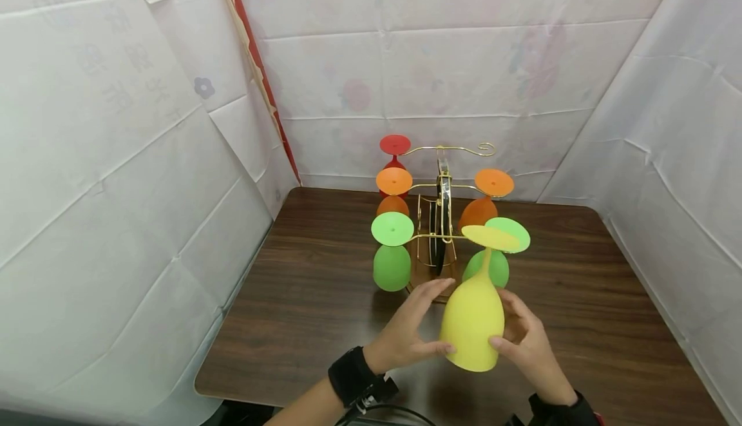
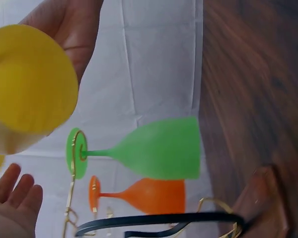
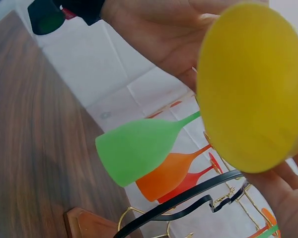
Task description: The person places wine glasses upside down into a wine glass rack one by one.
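Observation:
A yellow plastic wine glass [image 1: 474, 323] is upside down, its foot up and its mouth down, in front of a gold wire rack [image 1: 420, 220]. My right hand [image 1: 530, 342] holds the bowl from the right, thumb in front and fingers behind. On the left side my left hand [image 1: 408, 336] has its fingers spread, with the thumb tip at the bowl's lower edge. The left wrist view shows relaxed left fingers [image 2: 20, 196] apart from the yellow bowl [image 2: 32, 82]. Behind it, a right-hand green glass [image 1: 498, 268] hangs on the rack, partly hidden.
On the rack's left hang a green glass [image 1: 391, 268], an orange glass [image 1: 394, 181] and a red glass [image 1: 395, 144]. Another orange glass [image 1: 494, 183] hangs on the right. The rack's wooden base stands on a dark wood table [image 1: 313, 284]; white sheets [image 1: 475, 71] surround it.

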### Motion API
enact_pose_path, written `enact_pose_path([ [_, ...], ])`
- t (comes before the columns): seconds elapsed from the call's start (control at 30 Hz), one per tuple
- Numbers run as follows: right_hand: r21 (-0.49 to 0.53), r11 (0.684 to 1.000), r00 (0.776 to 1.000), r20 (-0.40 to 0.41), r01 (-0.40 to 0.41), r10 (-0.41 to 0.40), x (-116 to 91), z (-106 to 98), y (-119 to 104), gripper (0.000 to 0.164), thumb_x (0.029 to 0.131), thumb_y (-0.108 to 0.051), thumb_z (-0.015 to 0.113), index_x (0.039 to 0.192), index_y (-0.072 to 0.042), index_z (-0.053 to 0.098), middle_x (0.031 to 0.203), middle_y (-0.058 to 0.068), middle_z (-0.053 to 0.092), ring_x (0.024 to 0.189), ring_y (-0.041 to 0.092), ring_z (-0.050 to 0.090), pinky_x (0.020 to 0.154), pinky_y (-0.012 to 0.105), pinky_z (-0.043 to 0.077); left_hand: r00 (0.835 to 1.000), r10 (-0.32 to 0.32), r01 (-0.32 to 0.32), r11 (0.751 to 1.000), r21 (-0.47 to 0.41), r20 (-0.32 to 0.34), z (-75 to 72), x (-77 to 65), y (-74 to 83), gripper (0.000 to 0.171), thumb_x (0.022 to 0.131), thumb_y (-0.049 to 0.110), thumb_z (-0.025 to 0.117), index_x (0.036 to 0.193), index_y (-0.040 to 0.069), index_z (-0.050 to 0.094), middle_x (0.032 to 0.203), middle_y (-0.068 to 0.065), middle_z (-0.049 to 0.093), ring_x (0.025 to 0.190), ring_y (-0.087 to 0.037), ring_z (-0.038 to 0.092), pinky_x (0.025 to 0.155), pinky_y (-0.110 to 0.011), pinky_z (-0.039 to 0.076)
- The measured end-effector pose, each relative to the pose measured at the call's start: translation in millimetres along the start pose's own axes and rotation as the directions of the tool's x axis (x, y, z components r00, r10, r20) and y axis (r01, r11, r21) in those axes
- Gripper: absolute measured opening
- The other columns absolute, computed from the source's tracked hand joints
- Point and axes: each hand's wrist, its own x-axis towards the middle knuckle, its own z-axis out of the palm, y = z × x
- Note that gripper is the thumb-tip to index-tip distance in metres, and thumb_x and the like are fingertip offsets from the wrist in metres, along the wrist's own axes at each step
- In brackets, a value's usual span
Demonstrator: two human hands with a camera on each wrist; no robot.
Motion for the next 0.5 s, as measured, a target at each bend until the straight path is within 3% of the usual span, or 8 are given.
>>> enact_pose_path([
  [0.1, -0.074, 0.996, 0.998, -0.042, 0.048, -0.051, -0.1, 3.2, -0.6, 0.066, 0.082, 0.015, 0.055, 0.141, 0.006, 0.03, 0.133, 0.005, 0.051, 0.111, 0.016, 0.058, 0.082, 0.029, 0.053, 0.994, -0.084, 0.088, 0.994, -0.065, 0.068, 2.2, -1.4, 0.2, 0.084, 0.085, 0.059, 0.05, 0.15, 0.014, 0.02, 0.147, -0.008, 0.035, 0.132, -0.02, 0.036, 0.101, -0.039, 0.041],
  [0.2, -0.132, 0.99, 0.996, -0.065, 0.051, -0.06, -0.8, 5.6, -1.5, 0.071, 0.078, 0.019, 0.058, 0.141, 0.006, 0.029, 0.133, 0.001, 0.051, 0.112, 0.013, 0.057, 0.083, 0.026, 0.052, 0.986, -0.128, 0.14, 0.983, -0.115, 0.104, 4.6, -2.0, 0.3, 0.084, 0.086, 0.046, 0.063, 0.15, 0.016, 0.018, 0.146, -0.007, 0.036, 0.13, -0.018, 0.039, 0.1, -0.037, 0.041],
  [0.33, -0.185, 0.98, 0.994, -0.077, 0.065, -0.081, -2.2, 6.1, -0.8, 0.077, 0.074, 0.022, 0.061, 0.141, 0.009, 0.027, 0.134, -0.002, 0.05, 0.116, 0.01, 0.054, 0.088, 0.023, 0.049, 0.972, -0.199, 0.222, 0.954, -0.202, 0.124, 7.0, -1.7, 1.4, 0.087, 0.083, 0.022, 0.072, 0.15, 0.021, 0.017, 0.146, -0.004, 0.036, 0.126, -0.014, 0.044, 0.101, -0.033, 0.041],
  [0.5, -0.184, 0.973, 0.987, -0.051, 0.143, -0.155, -2.9, 3.6, 2.7, 0.081, 0.069, 0.025, 0.064, 0.14, 0.012, 0.027, 0.135, 0.004, 0.05, 0.116, 0.012, 0.054, 0.087, 0.021, 0.049, 0.96, -0.243, 0.27, 0.933, -0.238, 0.137, 7.6, -0.8, 2.6, 0.089, 0.08, 0.018, 0.074, 0.149, 0.021, 0.019, 0.146, -0.002, 0.038, 0.123, -0.013, 0.046, 0.1, -0.032, 0.041],
])
